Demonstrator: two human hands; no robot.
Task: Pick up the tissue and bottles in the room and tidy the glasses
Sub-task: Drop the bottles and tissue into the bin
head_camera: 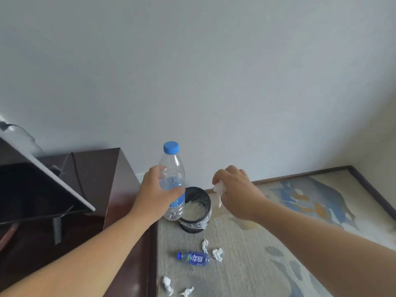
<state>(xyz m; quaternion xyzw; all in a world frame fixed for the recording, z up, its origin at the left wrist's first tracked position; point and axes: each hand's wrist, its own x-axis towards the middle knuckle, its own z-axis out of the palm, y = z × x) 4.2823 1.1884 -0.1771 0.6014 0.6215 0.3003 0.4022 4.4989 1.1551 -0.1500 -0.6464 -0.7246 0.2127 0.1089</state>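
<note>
Clear plastic with a blue cap, the bottle (174, 166) stands upright in the left hand (157, 190), whose fingers and thumb curl round its middle. It is held above the floor, in front of a small bin (207, 201) with a dark liner and white paper inside. The right hand (237, 189) is closed round a crumpled tissue (219, 188), with a strip of it hanging below the fingers, just right of the bin. On the carpet (246, 254) nearer the camera a blue bottle (194, 258) lies on its side. Two balled tissues (218, 254) lie just beside it and two more (167, 285) lie at the bottom edge. At left is a dark wooden tabletop (96, 168) carrying a tilted screen (32, 189).
</note>
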